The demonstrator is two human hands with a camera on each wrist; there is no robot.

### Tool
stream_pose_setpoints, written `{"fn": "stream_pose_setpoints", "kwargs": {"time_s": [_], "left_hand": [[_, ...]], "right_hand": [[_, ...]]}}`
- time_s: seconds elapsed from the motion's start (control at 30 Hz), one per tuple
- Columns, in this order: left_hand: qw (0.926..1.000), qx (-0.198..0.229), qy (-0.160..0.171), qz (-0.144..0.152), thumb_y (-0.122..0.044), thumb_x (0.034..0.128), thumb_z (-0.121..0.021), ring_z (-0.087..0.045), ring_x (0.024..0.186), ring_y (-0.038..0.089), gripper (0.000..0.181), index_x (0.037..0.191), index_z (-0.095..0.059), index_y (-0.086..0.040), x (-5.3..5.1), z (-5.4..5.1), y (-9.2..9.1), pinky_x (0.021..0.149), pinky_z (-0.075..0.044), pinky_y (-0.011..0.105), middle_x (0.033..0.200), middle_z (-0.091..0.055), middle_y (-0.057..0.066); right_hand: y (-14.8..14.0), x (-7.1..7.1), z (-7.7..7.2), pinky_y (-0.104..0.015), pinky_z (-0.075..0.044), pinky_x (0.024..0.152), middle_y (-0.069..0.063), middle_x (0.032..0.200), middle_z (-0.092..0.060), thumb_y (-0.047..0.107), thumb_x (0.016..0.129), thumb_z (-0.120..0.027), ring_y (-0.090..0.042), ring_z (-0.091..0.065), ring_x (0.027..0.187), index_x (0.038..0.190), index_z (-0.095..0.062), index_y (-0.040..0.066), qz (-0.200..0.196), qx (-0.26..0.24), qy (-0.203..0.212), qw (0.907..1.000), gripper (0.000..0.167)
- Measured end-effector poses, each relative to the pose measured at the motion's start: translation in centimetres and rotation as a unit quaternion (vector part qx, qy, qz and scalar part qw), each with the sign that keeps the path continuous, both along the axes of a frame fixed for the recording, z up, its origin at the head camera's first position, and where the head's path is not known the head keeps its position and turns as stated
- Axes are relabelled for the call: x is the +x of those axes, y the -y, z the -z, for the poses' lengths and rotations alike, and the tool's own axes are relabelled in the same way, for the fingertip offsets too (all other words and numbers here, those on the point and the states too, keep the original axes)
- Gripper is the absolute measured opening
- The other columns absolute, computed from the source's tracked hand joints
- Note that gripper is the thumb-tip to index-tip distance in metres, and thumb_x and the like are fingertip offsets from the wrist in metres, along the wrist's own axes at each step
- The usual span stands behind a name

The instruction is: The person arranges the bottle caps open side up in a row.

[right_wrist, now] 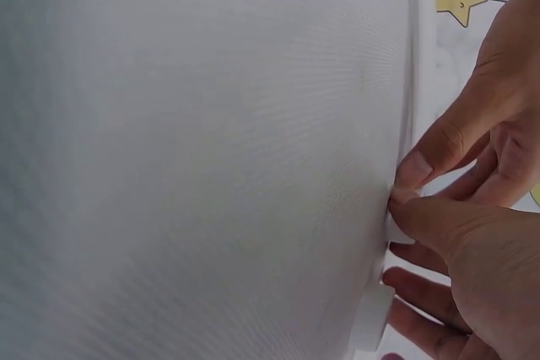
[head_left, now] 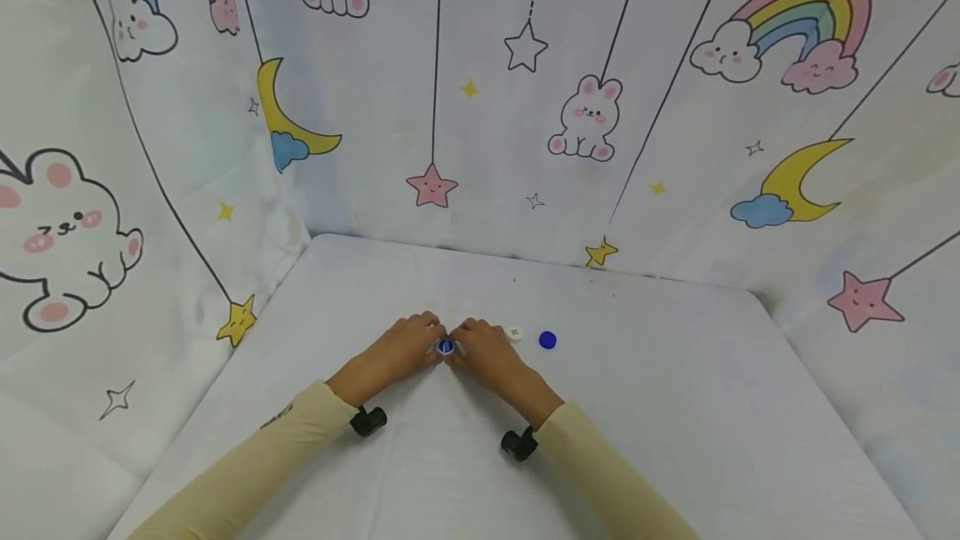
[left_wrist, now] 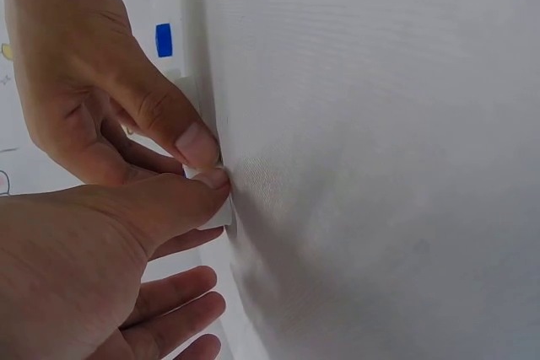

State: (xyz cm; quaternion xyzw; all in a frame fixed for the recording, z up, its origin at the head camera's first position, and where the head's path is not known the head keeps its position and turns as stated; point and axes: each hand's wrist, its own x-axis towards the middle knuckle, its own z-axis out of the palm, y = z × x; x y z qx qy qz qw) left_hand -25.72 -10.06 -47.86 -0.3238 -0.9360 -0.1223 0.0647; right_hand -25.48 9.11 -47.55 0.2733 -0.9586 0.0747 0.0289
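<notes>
Both hands meet over a small round white piece with a blue centre (head_left: 446, 347) at the middle of the table. My left hand (head_left: 406, 346) pinches it from the left, thumb in front. From the other side my right hand (head_left: 486, 354) pinches it too, the thumbs close together. In the left wrist view a strip of its white side (left_wrist: 216, 216) shows below the thumbs; the fingers cover the rest. Just right of the right hand lies a white round piece (head_left: 513, 332) with a square mark. Farther right is a flat blue disc (head_left: 547, 340).
A white cloth covers the table (head_left: 675, 407). White curtains (head_left: 487, 132) printed with rabbits, stars, moons and rainbows stand behind and at both sides. Each wrist carries a small black camera; one is the left wrist camera (head_left: 369, 421).
</notes>
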Motion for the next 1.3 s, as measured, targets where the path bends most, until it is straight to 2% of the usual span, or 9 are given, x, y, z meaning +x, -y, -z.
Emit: {"fn": "stream_pose_setpoints", "kwargs": {"time_s": [0.27,0.53,0.93,1.3], "left_hand": [[0.9998,0.014,-0.010,0.009,-0.023,0.0947,-0.081,-0.067,0.103,0.031,0.026,0.112,-0.073,-0.005,0.1,0.1,0.1,0.086,-0.056,0.047,0.119,-0.068,0.016],[0.9999,0.008,-0.012,0.004,-0.022,0.0941,-0.082,-0.067,0.107,0.033,0.032,0.118,-0.072,-0.004,0.3,-0.3,0.0,0.087,-0.057,0.049,0.125,-0.066,0.017],[0.9977,0.022,-0.063,0.015,-0.020,0.0918,-0.085,-0.066,0.115,0.028,0.034,0.121,-0.071,-0.009,0.6,-1.2,-0.1,0.094,-0.056,0.048,0.131,-0.061,0.012],[0.9957,0.030,-0.086,0.013,-0.020,0.0910,-0.085,-0.068,0.115,0.031,0.020,0.109,-0.077,-0.015,0.4,-1.4,-0.1,0.090,-0.057,0.049,0.131,-0.063,0.012]], "right_hand": [[-0.1,0.1,-0.1,-0.046,-0.054,0.101,-0.004,0.124,-0.072,0.035,0.098,-0.077,-0.023,-0.067,0.116,0.125,-0.076,0.014,-0.004,-0.011,0.004,0.9999,0.034],[-0.3,0.1,-0.7,-0.049,-0.053,0.104,-0.006,0.128,-0.071,0.041,0.100,-0.074,-0.025,-0.065,0.121,0.123,-0.075,0.012,-0.009,-0.019,0.028,0.9994,0.037],[-0.8,-0.5,-1.3,-0.053,-0.049,0.107,-0.009,0.136,-0.066,0.038,0.103,-0.069,-0.027,-0.062,0.127,0.116,-0.074,0.010,-0.011,-0.044,0.050,0.9977,0.031],[-1.0,-0.6,-1.6,-0.059,-0.048,0.106,-0.012,0.139,-0.064,0.035,0.104,-0.066,-0.031,-0.060,0.132,0.113,-0.074,0.008,-0.014,-0.065,0.070,0.9953,0.030]]}}
